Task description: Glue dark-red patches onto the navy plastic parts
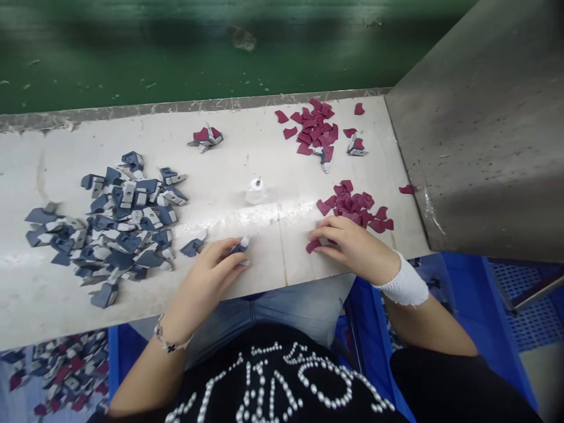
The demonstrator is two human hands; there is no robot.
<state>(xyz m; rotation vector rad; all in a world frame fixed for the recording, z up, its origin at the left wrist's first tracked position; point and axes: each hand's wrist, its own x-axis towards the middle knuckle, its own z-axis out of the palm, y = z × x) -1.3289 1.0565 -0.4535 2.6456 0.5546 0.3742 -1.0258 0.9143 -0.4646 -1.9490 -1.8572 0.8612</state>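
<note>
My left hand (220,264) has its fingers closed around a small blue-grey and white plastic part (240,245) near the table's front edge. Just left of that hand lies another blue-grey part (192,247). My right hand (341,241) pinches a small maroon plastic piece (313,245) between thumb and fingers. Beyond its knuckles is a pile of loose maroon pieces (352,202). A big heap of blue-grey and white parts (127,217) spreads over the left of the table. Between the hands and farther back stands a small white bottle with a thin metal tip (255,191).
A second maroon pile (315,126) lies at the back right, with assembled parts (356,145) beside it. Another assembled cluster (206,136) sits at back centre. A metal panel (484,135) bounds the white table (264,141) on the right. Blue crates (471,317) stand below.
</note>
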